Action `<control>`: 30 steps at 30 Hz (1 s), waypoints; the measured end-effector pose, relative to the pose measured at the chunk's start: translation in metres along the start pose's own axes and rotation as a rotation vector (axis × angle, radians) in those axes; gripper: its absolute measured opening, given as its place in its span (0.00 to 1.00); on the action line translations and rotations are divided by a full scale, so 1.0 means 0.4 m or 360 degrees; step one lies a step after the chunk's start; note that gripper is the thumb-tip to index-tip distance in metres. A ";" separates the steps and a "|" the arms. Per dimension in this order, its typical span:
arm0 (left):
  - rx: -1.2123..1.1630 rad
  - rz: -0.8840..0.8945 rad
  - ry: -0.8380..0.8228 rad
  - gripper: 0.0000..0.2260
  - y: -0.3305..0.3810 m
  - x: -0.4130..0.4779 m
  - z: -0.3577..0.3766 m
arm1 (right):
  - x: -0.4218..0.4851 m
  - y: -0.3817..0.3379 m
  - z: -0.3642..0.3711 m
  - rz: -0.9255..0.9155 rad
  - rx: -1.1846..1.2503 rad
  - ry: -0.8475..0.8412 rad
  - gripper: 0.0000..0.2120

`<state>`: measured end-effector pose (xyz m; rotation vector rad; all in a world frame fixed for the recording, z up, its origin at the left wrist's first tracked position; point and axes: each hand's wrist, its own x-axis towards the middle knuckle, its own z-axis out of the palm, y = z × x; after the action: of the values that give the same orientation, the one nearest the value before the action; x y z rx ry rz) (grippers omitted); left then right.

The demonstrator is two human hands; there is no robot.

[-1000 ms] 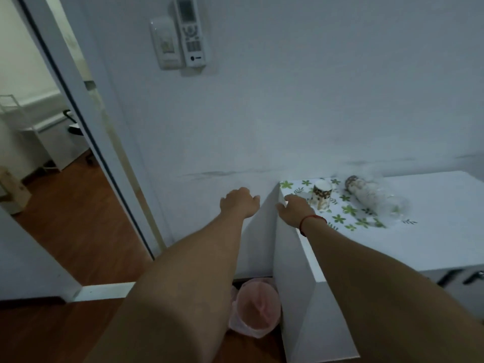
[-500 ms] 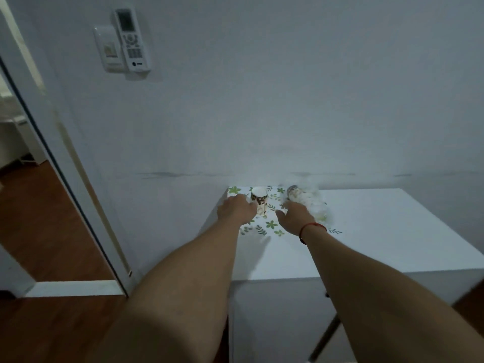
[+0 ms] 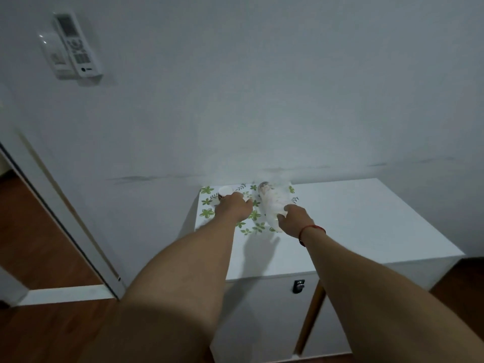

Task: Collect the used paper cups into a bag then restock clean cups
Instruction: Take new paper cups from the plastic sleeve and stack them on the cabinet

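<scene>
White cabinet (image 3: 366,218), left hand (image 3: 233,209) at paper cup (image 3: 225,190)

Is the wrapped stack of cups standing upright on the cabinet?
No, the wrapped stack of cups lies on its side on the leaf-patterned mat, the right hand gripping it.

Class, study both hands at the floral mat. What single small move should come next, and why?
Probably close the left hand round the lone paper cup and lift it. That cup stands upright on the floral mat just beyond the knuckles, though a grip cannot be confirmed. The right hand touches the wrapped cup sleeve lying beside it.
</scene>
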<state>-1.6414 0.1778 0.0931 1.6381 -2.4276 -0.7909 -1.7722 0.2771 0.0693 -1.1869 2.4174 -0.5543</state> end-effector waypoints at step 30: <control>-0.0549 -0.0221 -0.0366 0.27 0.195 0.467 0.231 | 0.331 0.147 0.115 -0.0119 0.0522 0.0313 0.14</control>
<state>-1.8174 0.0666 0.0144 1.6662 -2.1645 -1.4013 -1.8623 0.1953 -0.0217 -1.1270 2.3238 -1.0890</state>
